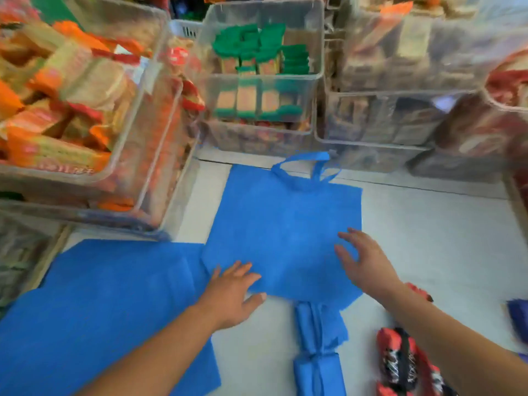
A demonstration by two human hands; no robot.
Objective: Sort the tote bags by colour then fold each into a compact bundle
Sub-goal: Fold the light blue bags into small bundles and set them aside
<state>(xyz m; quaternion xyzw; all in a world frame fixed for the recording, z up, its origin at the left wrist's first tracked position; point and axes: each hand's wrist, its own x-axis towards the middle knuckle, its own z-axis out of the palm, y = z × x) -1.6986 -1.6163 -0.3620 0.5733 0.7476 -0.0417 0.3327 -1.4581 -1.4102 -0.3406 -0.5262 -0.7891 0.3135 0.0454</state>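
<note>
Lying flat on the white floor [428,238], the blue tote bag [283,224] had its handles toward the clear bins [258,77]. The left hand [234,292] pressed its near left corner with straight fingers; the right hand [363,261] was spread over its right edge, grasping nothing. A tied blue bundle [317,364] sat just nearer the person

left bin [71,178]: orange packets [51,155] | centre bin [319,38]: green-topped packets [248,38] | white surface [428,238]
</note>
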